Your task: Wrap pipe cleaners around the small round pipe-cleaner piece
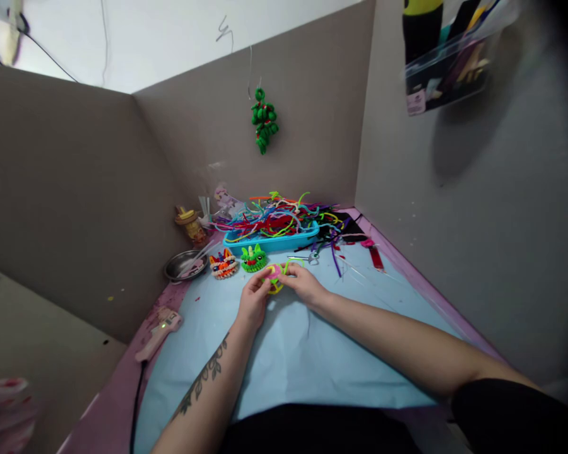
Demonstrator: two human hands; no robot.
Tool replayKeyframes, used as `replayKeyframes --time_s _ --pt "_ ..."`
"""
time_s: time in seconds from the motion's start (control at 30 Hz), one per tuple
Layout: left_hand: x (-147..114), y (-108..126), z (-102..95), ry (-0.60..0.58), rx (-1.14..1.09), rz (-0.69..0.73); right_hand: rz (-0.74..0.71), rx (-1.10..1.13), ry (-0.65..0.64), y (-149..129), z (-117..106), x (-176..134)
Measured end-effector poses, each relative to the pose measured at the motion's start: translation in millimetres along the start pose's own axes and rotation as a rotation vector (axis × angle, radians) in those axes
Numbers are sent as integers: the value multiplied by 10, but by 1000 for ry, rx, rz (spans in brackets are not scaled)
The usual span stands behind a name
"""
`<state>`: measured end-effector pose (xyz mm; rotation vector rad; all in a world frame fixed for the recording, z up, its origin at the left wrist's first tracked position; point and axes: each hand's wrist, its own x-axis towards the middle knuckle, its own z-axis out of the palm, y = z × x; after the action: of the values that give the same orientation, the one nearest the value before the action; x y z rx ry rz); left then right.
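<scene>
Holding a pink and yellow piece point(275, 272) with left hand point(254, 297) and right hand point(306, 285) above the blue-covered surface point(341, 366), just in front of a green figure point(254, 260) and near an orange figure point(224, 265). Showing farther back a blue tray point(284, 243) heaped with coloured stems point(284, 222), to its left a brown jar point(189, 224) and a metal dish point(169, 272), nearer on the left a pink glue gun point(161, 331). Showing higher up a green ornament point(264, 123) hung against the back panel point(312, 113) and a clear bin point(447, 88) on the right panel point(454, 265).
</scene>
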<state>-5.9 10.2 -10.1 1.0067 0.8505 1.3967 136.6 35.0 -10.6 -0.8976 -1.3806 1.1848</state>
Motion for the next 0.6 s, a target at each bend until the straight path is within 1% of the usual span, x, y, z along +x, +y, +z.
replayKeyframes --time_s 0.13,0.23,0.33,0.5,0.6 --pt "-11 -7 8 2 101 63 -8 29 -43 20 15 -29" --pt "-6 -26 -3 -12 123 56 -10 16 -6 37 33 -28" --pt "16 -37 -19 -12 90 22 6 7 25 33 39 -8" --pt "41 -10 -25 36 46 30 80 164 -21 -8 -2 17" --pt "32 6 -27 26 64 21 114 212 -11 -26 -21 27"
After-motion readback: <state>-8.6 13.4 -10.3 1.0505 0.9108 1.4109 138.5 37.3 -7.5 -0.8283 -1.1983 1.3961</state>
